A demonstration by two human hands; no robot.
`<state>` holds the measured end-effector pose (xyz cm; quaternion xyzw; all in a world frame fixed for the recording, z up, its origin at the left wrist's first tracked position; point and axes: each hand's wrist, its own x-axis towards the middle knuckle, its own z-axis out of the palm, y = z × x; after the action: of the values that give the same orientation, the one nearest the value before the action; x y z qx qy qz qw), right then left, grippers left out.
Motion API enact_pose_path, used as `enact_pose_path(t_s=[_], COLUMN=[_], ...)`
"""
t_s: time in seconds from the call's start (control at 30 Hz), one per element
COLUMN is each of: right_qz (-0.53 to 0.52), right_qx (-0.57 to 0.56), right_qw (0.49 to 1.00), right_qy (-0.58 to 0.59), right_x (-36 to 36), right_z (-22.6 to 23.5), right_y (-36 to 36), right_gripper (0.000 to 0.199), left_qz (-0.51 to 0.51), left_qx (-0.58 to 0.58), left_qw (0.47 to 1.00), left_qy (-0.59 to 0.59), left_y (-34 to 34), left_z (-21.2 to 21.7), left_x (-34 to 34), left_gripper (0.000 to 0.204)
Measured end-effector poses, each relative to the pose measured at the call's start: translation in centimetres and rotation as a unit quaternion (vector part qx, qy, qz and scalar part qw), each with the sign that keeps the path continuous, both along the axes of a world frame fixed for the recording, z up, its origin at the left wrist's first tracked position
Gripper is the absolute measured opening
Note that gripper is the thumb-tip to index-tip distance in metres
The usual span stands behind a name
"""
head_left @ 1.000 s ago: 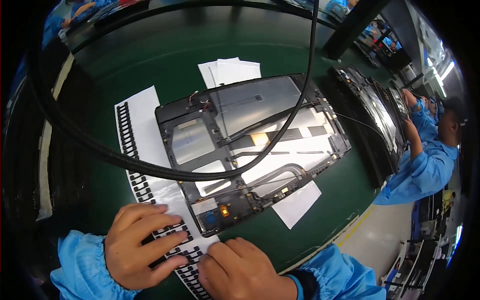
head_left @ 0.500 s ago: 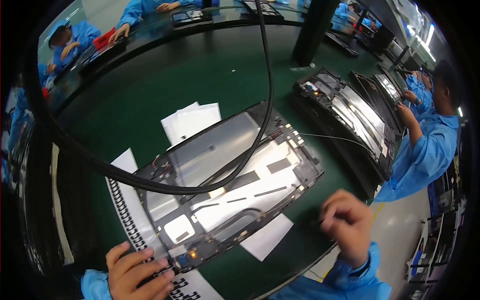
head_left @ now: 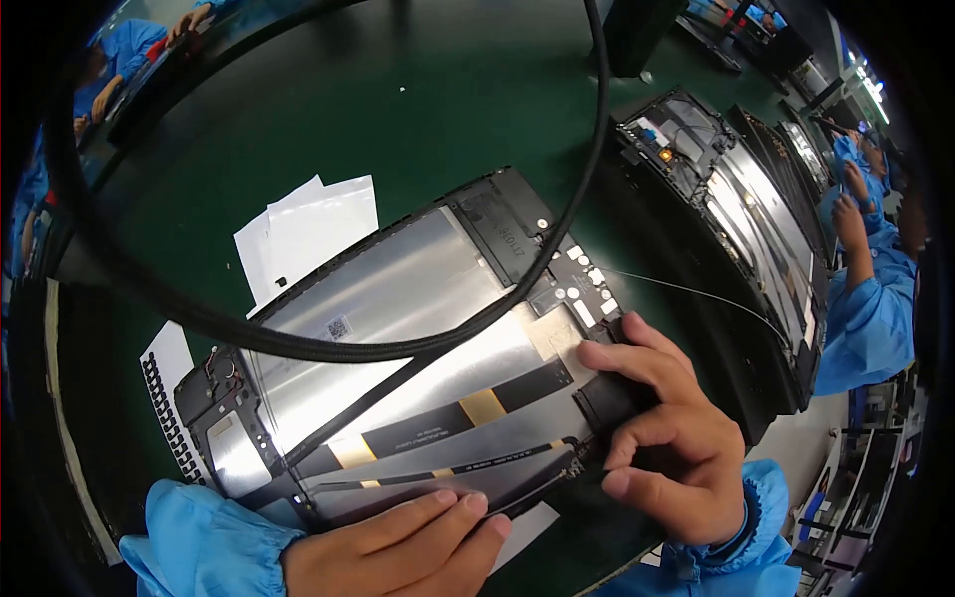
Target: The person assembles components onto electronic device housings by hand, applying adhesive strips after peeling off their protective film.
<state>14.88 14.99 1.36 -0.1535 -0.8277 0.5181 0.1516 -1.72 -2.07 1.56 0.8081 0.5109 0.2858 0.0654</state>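
An opened flat electronic device, like a large tablet housing [head_left: 383, 284], lies slantwise in front of me. Silver metal plates, black flat cables with gold patches and small boards fill it. Along its near long edge my left hand [head_left: 398, 547] rests with fingers stretched out and close together. My right hand [head_left: 681, 438] is over the right end, beside a black flat cable [head_left: 602, 398]; its fingers are bent and apart, and I see nothing between them. A black cord [head_left: 348, 348] loops across the view in front of the device.
White paper sheets [head_left: 308, 229] stick out beyond the device, and a strip with black marks [head_left: 169, 408] lies at its left. More opened devices [head_left: 726, 189] stand on black trays at the right, with a co-worker's blue sleeve [head_left: 865, 328] beside them. The table [head_left: 458, 109] is dark green.
My left hand has gone from the device's left corner to its near edge. My right hand, formerly apart from the device, is now at its right end. The view has shifted.
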Motion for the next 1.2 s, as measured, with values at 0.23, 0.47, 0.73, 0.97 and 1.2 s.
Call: enact_pose_path(t_s=[0.23,0.47,0.73,0.97,1.2], right_qz=[-0.022,-0.024,-0.018,-0.038,-0.025], right_qx=[0.03,0.05,0.082,0.069,0.177], right_qw=[0.999,0.998,0.996,0.996,0.984], right_qy=[-0.037,-0.033,-0.037,0.032,-0.012], right_x=[0.6,0.4,0.5,1.3,0.5], right_z=[-0.2,-0.2,0.3,-0.4,-0.1], right_y=[-0.1,-0.7,0.2,0.8,-0.3], right_gripper=[0.01,0.01,0.011,0.017,0.022], left_qz=[-0.001,-0.004,0.174,0.188,0.077], left_qx=[-0.005,-0.009,0.112,0.14,0.064], left_qw=[1.0,0.998,0.959,0.954,0.995], left_qy=[0.018,0.059,-0.196,-0.189,-0.013], left_y=[0.3,0.6,2.5,2.9,2.6], left_z=[0.2,1.2,-3.7,-4.2,-0.6], left_x=[0.5,0.8,5.5,5.8,2.1], left_gripper=[0.015,0.017,0.021,0.021,0.024])
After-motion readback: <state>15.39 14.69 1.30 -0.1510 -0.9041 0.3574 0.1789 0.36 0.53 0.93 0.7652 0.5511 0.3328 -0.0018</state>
